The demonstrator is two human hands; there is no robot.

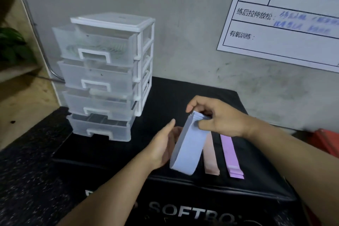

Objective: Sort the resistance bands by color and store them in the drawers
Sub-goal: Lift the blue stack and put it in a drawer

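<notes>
Currently right hand (pixel 218 117) pinches the top end of the pale blue bands (pixel 187 148), tilted over the black padded box (pixel 256 152). Left hand (pixel 163 145) straight-fingered just beside. Peach band (pixel 211 156) and purple band (pixel 231 154) lie flat near the front edge. Translucent drawer unit (pixel 110 71) stands well apart, rear left.

Cannot see tops of peach band (pixel 211 154) and pink band (pixel 231 156) under right hand (pixel 220 117), nor left hand (pixel 161 145) fingertips behind blue bands (pixel 187 150).
</notes>
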